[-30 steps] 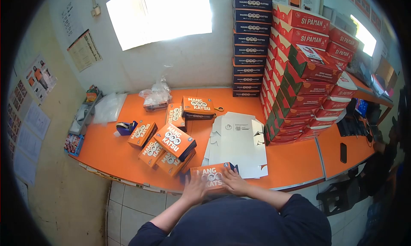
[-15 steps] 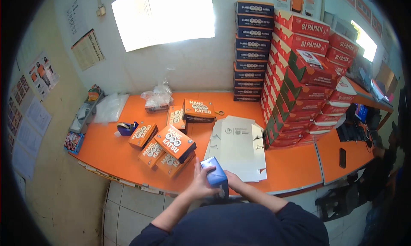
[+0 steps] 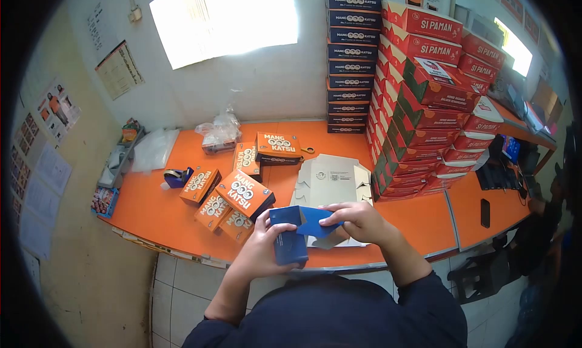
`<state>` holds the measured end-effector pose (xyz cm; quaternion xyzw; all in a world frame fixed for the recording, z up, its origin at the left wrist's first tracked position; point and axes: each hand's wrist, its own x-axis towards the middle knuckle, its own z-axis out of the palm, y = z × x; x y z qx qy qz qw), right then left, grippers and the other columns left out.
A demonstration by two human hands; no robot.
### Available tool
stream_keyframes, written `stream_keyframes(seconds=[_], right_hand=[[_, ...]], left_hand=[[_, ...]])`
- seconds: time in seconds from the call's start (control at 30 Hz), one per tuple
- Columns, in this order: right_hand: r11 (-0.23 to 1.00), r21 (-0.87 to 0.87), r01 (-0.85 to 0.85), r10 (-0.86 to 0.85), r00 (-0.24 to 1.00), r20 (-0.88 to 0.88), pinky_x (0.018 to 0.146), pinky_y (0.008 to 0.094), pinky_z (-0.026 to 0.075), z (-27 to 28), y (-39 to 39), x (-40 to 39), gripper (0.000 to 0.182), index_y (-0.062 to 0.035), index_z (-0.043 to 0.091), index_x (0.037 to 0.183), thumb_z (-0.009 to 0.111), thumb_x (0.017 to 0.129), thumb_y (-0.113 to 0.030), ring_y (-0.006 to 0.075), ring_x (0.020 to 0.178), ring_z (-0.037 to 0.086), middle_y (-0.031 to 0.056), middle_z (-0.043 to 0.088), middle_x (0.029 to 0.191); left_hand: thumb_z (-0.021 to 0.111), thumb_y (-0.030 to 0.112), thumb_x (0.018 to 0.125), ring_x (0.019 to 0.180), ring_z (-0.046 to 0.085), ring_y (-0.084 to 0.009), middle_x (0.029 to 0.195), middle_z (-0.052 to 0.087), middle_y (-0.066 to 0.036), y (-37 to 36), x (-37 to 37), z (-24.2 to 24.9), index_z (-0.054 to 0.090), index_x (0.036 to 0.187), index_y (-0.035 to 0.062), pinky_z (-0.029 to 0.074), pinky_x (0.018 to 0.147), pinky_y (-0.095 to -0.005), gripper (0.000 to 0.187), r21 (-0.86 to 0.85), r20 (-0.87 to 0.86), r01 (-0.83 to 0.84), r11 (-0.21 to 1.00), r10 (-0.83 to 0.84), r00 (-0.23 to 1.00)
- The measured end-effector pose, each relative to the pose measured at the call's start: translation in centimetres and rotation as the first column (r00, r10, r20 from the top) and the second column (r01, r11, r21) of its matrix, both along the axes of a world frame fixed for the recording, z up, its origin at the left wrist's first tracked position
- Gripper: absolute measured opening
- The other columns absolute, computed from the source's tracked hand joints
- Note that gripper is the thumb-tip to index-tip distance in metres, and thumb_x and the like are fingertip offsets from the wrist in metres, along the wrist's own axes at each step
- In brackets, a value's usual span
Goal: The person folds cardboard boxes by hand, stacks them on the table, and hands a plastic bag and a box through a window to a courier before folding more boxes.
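A dark blue cardboard box (image 3: 290, 246) is held in front of me over the table's near edge. My left hand (image 3: 259, 246) grips its left side, thumb across the front. On the right, my right hand (image 3: 357, 222) pinches a bright blue flap (image 3: 318, 222) that stands out from the box. Under the hands lies a stack of flat grey-white carton blanks (image 3: 330, 184), partly covered. Several orange "Mang Katsu" boxes (image 3: 245, 193) are grouped just left of my left hand, some resting on others.
Tall stacks of dark Mang Katsu boxes (image 3: 350, 69) and red "Si Paman" boxes (image 3: 433, 81) stand at the back right. A tape dispenser (image 3: 179, 177), scissors (image 3: 308, 150), plastic bags (image 3: 156, 148) and a phone (image 3: 485, 213) lie on the orange table (image 3: 412, 227).
The blue box has been raised and turned, and its flap now stands out to the right. My right hand has moved from behind the box up to the flap.
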<state>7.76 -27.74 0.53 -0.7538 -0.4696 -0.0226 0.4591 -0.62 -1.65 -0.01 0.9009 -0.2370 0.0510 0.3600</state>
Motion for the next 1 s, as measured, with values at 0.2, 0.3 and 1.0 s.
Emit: stream_keyframes(seconds=[0.2,0.3,1.0], right_hand=[[0.988,-0.076,0.132,-0.098,0.932,0.35,0.074,0.0364,0.054,0.9,2.8,-2.9,0.034,-0.0155,0.067,0.1,0.062,0.069,-0.002,0.0347,0.089,0.064,0.0221,0.059,0.112],[0.992,-0.048,0.115,-0.099,0.963,0.25,0.074,0.0358,0.054,1.3,2.0,-2.0,0.03,-0.0146,0.068,0.095,0.061,0.068,-0.003,0.0341,0.087,0.064,0.0217,0.061,0.109],[0.979,0.095,-0.182,0.17,0.978,0.125,0.111,0.0481,0.014,-1.0,7.0,-2.8,0.068,-0.0063,0.022,0.144,0.053,0.086,-0.024,0.0331,0.139,0.01,0.0181,0.015,0.15]], left_hand=[[0.085,0.03,0.053,0.115,0.042,-0.0479,0.132,0.023,-0.029,-2.3,-0.1,-0.4,0.042,0.127,0.0205,0.041,0.095,-0.0491,0.086,-0.162,0.022,-0.166,0.973,0.171,0.985],[0.085,0.031,0.053,0.115,0.04,-0.0503,0.131,0.022,-0.031,-1.5,0.2,0.3,0.035,0.13,0.0204,0.041,0.094,-0.0504,0.093,-0.047,0.006,-0.077,0.996,0.077,0.997],[0.075,0.038,0.07,0.126,0.034,-0.0273,0.134,0.033,-0.017,-2.0,1.0,-4.7,0.02,0.138,0.0115,0.031,0.103,-0.0401,0.091,-0.844,-0.128,0.0,0.536,-0.202,0.971]])
